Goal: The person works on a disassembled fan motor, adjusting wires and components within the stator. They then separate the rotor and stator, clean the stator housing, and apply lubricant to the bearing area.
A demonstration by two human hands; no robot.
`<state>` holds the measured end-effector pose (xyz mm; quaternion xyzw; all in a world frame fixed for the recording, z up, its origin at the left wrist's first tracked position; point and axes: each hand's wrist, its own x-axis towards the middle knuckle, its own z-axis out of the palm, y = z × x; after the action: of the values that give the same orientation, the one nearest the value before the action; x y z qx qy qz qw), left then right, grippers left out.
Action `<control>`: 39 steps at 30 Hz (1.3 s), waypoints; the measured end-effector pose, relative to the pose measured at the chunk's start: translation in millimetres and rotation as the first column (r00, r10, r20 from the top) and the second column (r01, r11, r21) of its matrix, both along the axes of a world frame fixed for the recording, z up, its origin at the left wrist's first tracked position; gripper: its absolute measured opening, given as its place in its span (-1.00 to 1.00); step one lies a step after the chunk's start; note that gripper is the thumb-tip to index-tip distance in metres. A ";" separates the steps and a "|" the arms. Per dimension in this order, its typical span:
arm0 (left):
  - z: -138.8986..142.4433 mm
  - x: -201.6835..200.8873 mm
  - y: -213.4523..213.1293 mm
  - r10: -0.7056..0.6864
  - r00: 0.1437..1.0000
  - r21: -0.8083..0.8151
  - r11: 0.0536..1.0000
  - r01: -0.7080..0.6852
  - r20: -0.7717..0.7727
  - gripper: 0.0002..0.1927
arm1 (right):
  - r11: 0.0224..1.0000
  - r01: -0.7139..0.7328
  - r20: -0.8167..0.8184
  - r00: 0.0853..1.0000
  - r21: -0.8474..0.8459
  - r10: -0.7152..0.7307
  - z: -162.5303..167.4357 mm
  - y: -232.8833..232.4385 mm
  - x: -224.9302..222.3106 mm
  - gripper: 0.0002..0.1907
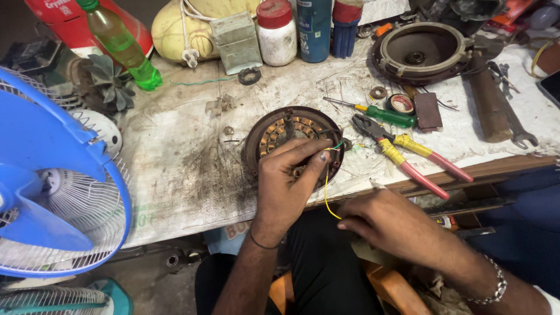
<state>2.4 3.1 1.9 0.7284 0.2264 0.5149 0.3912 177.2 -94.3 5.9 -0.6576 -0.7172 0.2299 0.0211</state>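
I see the fan motor stator [291, 135] lying open on the dirty workbench [186, 169], its copper windings bare, so I judge the disassembly is done and the wiring work is in the middle; the other motor housing [421, 51] waits at the far side, not yet put back. My left hand [287, 184] rests on the near edge of the stator, fingers bent and pinching the lead wires at its right rim. From there a thin yellow wire [328, 198] runs down to my right hand [392, 224], which is below the table edge and grasps the wire's end between closed fingers. The pliers [408, 153] and the green screwdriver [379, 114] lie just right of the stator, untouched.
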 end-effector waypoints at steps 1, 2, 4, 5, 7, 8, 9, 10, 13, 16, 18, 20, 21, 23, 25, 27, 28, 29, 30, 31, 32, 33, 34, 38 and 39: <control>-0.9 0.3 -0.1 -0.009 1.000 -0.075 0.997 0.010 0.015 -0.78 | 0.991 -0.035 -0.076 0.996 0.125 0.045 1.4 -0.6 1.7 -0.73; -1.9 1.1 -0.5 -0.016 0.999 -0.148 0.989 0.020 0.030 -0.77 | 0.966 -0.058 -0.145 0.985 0.253 0.097 4.7 -1.6 5.5 -0.75; -4.0 1.6 -1.1 -0.031 0.997 -0.222 0.974 0.046 0.070 -0.76 | 0.886 -0.059 -0.195 0.967 0.460 0.165 11.9 -3.4 11.7 -0.79; -4.8 2.1 -0.6 -0.041 0.995 -0.222 0.973 0.061 0.093 -0.77 | 0.842 -0.049 -0.182 0.968 0.538 0.172 17.0 -5.2 16.6 -0.80; -5.5 2.6 -0.4 -0.050 0.992 -0.212 0.975 0.073 0.113 -0.79 | 0.791 0.065 -0.206 0.975 0.608 0.078 24.5 -5.1 23.1 -0.81; -5.0 2.2 -0.1 -0.048 0.993 -0.202 0.977 0.069 0.108 -0.80 | 0.783 0.168 -0.244 0.970 0.599 -0.022 27.5 -3.5 25.2 -0.81; -4.3 2.3 -0.2 -0.045 0.994 -0.193 0.979 0.065 0.102 -0.80 | 0.764 0.270 -0.282 0.952 0.587 -0.120 29.5 -2.1 26.5 -0.82; -3.4 3.4 -0.5 -0.031 0.995 -0.183 0.982 0.047 0.091 -0.81 | 0.731 0.279 -0.299 0.948 0.622 -0.107 30.8 -0.2 27.1 -0.81; -0.2 7.2 -1.4 0.013 0.998 -0.157 0.988 -0.003 0.059 -0.83 | 0.671 0.324 -0.357 0.929 0.667 -0.093 30.9 7.4 28.1 -0.78; 1.9 7.7 -2.3 0.046 0.999 -0.131 0.990 -0.042 0.029 -0.82 | 0.695 0.378 -0.426 0.898 0.611 -0.114 27.4 13.6 29.1 -0.79; 2.1 7.4 -1.1 0.049 0.999 -0.090 0.995 -0.048 0.009 -0.80 | 0.693 0.393 -0.468 0.879 0.604 -0.090 24.1 16.7 30.6 -0.79; 1.0 5.5 0.2 0.006 1.000 -0.016 1.000 -0.007 -0.030 -0.65 | 0.688 0.439 -0.514 0.851 0.578 -0.111 19.9 19.8 31.7 -0.78; 0.0 5.3 1.2 -0.015 0.999 0.022 1.000 0.017 -0.051 -0.58 | 0.684 0.463 -0.536 0.835 0.564 -0.123 17.9 21.5 32.9 -0.78; -2.8 7.4 3.6 0.008 0.990 0.088 0.996 0.004 -0.144 -0.44 | 0.708 0.487 -0.645 0.762 0.511 -0.058 12.6 28.0 34.3 -0.79; -6.7 9.8 5.8 0.044 0.978 0.133 0.991 -0.017 -0.205 -0.34 | 0.738 0.502 -0.728 0.686 0.450 -0.023 6.2 36.5 35.4 -0.79; -11.6 13.6 7.2 0.082 0.968 0.152 0.987 -0.046 -0.238 -0.27 | 0.770 0.515 -0.787 0.616 0.378 -0.026 -0.2 43.3 37.5 -0.79; -13.9 15.0 8.8 0.112 0.963 0.168 0.983 -0.072 -0.246 -0.23 | 0.778 0.517 -0.804 0.594 0.358 -0.025 -3.4 46.3 38.2 -0.79; -16.4 16.3 9.8 0.142 0.957 0.182 0.979 -0.096 -0.255 -0.19 | 0.786 0.519 -0.821 0.571 0.335 -0.026 -6.7 48.3 38.7 -0.79; -19.1 17.5 10.0 0.171 0.949 0.193 0.974 -0.121 -0.264 -0.15 | 0.796 0.520 -0.837 0.546 0.311 -0.030 -9.5 49.4 39.4 -0.79; -21.6 19.1 10.9 0.163 0.947 0.142 0.982 -0.127 -0.278 -0.12 | 0.804 0.521 -0.854 0.519 0.286 -0.032 -11.6 50.4 40.6 -0.79; -23.3 20.7 13.2 0.153 0.944 0.094 0.987 -0.131 -0.292 -0.10 | 0.811 0.523 -0.871 0.490 0.263 -0.033 -13.3 51.8 41.4 -0.79; -25.0 22.1 15.0 0.141 0.942 0.044 0.990 -0.133 -0.306 -0.08 | 0.816 0.526 -0.887 0.460 0.239 -0.036 -14.6 52.6 42.1 -0.79; -26.6 23.0 16.3 0.154 0.937 0.041 0.988 -0.149 -0.314 -0.06 | 0.815 0.523 -0.889 0.458 0.250 -0.022 -15.6 53.3 42.6 -0.79; -29.5 22.9 21.2 0.186 0.923 0.059 0.982 -0.177 -0.336 -0.03 | 0.806 0.525 -0.894 0.448 0.274 0.012 -16.2 56.3 44.8 -0.81; -29.8 22.1 21.2 0.189 0.921 0.067 0.982 -0.176 -0.340 -0.04 | 0.804 0.529 -0.896 0.445 0.272 0.011 -15.9 56.6 45.8 -0.81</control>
<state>24.5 24.3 -27.9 0.7898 0.3490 0.4176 0.2830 222.9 -37.7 -10.0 -0.5242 -0.5239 0.3192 0.5906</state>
